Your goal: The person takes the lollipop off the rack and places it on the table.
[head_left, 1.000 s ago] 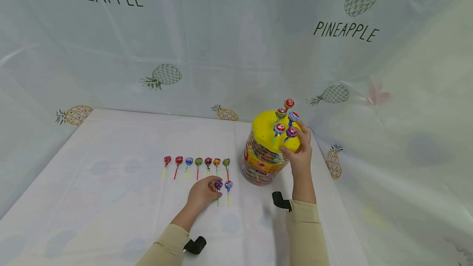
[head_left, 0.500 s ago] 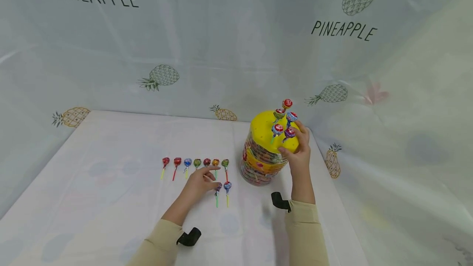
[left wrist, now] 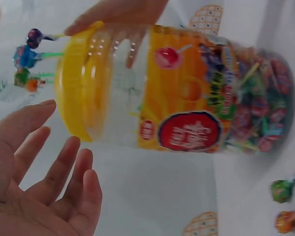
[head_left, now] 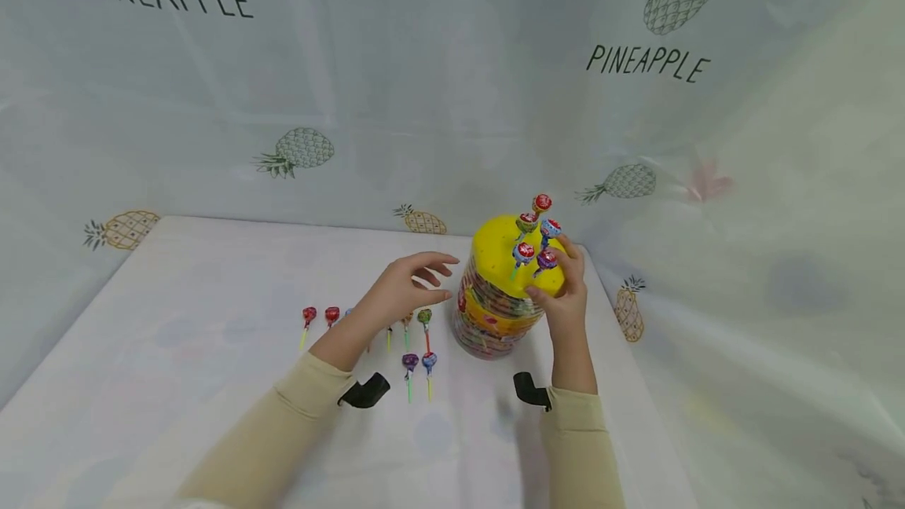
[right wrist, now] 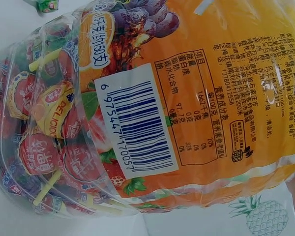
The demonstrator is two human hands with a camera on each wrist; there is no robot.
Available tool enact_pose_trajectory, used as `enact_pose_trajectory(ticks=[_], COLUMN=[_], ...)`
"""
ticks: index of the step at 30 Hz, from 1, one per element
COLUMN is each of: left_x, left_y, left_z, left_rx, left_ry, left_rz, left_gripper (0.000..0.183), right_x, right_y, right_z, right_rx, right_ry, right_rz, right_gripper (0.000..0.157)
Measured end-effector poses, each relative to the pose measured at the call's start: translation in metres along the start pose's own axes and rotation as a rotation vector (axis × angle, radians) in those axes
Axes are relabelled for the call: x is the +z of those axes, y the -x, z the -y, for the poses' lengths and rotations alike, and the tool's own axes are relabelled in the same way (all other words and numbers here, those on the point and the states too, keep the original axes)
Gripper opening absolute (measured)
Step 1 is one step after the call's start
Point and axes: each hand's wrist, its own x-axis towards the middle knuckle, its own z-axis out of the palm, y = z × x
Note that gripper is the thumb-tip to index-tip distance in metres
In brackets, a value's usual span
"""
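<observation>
A clear plastic jar of lollipops (head_left: 495,324) with a yellow lid (head_left: 493,248) stands on the table, leaning a little in the head view. Several wrapped lollipops (head_left: 523,253) stick up from its top by their sticks. My right hand (head_left: 568,301) grips the lid's right edge, thumb in front and fingers behind. Left of the jar, my left hand (head_left: 406,285) is raised with fingers spread and nothing in them; the left wrist view shows its fingertips close to the lid, apart from it. A purple lollipop (head_left: 410,364) and a blue one (head_left: 429,364) lie side by side on the table.
Behind those two runs a row of several lollipops, among them a red one (head_left: 309,314) and a green one (head_left: 424,318); my left forearm covers part of it. The white-covered table (head_left: 177,383) meets a pineapple-print curtain (head_left: 424,100) at the back and right.
My left hand has let go of the purple lollipop, leaving it beside the blue one, and has moved up and right toward the jar. The right hand keeps its grip on the lid.
</observation>
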Motion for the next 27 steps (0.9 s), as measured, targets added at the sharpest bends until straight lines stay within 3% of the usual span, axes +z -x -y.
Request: enact_pose_trajectory(ticks=[8, 18, 27], left_x=[-0.001, 0.007, 0.007], left_y=[-0.029, -0.062, -0.082], left_z=[-0.036, -0.061, -0.085], left_rx=[0.087, 0.145, 0.19], left_ry=[0.022, 0.06, 0.022], left_rz=[0.06, 0.071, 0.12], left_gripper=[0.044, 0.043, 0.044], right_x=[0.0, -0.002, 0.0], right_y=[0.001, 0.002, 0.002], right_z=[0.002, 0.0, 0.0], right_rx=[0.019, -0.011, -0.014], right_ry=[0.019, 0.043, 0.022], right_rz=[-0.005, 0.015, 0.014], right_gripper=[0.044, 0.047, 0.045])
